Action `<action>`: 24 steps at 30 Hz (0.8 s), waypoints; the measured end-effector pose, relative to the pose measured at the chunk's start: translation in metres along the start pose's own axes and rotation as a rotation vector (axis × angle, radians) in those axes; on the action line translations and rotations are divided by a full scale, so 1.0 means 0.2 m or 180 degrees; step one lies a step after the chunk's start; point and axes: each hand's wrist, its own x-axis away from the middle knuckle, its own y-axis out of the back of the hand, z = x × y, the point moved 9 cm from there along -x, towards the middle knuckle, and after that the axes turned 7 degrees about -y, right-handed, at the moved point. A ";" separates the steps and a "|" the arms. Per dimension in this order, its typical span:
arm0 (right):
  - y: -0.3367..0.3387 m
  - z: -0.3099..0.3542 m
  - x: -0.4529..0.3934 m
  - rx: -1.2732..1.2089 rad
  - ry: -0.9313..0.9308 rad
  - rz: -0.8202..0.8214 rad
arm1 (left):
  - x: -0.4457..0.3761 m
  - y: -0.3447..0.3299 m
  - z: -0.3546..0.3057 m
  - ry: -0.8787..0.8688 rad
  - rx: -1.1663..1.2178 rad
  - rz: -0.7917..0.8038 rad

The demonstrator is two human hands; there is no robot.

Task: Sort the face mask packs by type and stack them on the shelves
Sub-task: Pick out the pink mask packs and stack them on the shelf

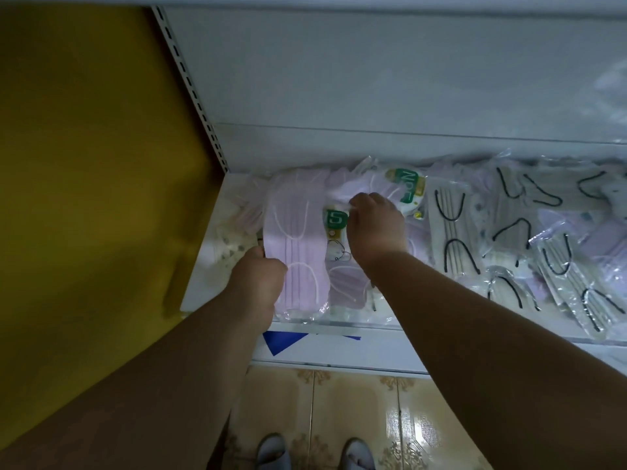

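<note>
On the white shelf (217, 266), a clear pack of pink face masks with white ear loops (295, 245) lies at the left. My left hand (259, 279) grips its near left edge. Beside it sits another pink pack with a green label (336, 220). My right hand (376, 225) pinches the corner of a white-lilac pack with a green label (403, 184), held just above the pile. Further right lie several packs of pale masks with black ear loops (451, 228), loosely spread.
A yellow wall (84, 164) bounds the shelf on the left, next to a slotted upright (190, 89). The shelf's back panel (373, 79) rises behind the packs. A blue label (280, 340) hangs on the front edge. Tiled floor and my slippers (271, 452) are below.
</note>
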 end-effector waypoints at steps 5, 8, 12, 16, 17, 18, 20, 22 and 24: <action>0.08 0.22 0.25 -0.0888 0.0746 -0.0215 | 0.01 0.04 0.01 0.0188 0.0908 0.0175; -0.04 0.40 0.41 -0.0970 0.1428 0.0536 | 0.00 0.04 0.00 0.0343 0.1897 0.0652; -0.13 0.52 0.45 -0.1183 0.1825 0.0916 | -0.05 0.15 0.06 0.0287 0.1552 0.0603; -0.19 0.51 0.19 -0.0539 0.1141 0.0414 | -0.12 0.32 0.16 0.0138 0.0536 -0.0124; -0.26 0.51 0.12 -0.0200 0.0955 0.0620 | -0.13 0.35 0.17 0.0152 0.0449 -0.0229; -0.33 0.50 0.05 0.0060 0.0740 0.0930 | -0.13 0.36 0.17 0.0133 0.0425 -0.0257; -0.43 0.46 -0.04 0.0496 0.0356 0.1331 | -0.15 0.38 0.19 0.0125 0.0397 -0.0294; -0.46 0.45 -0.08 0.0963 0.0266 0.1247 | -0.15 0.40 0.19 0.0154 0.0338 -0.0277; -0.42 0.47 -0.09 0.1179 0.0308 0.0932 | -0.15 0.41 0.19 0.0133 0.0351 -0.0259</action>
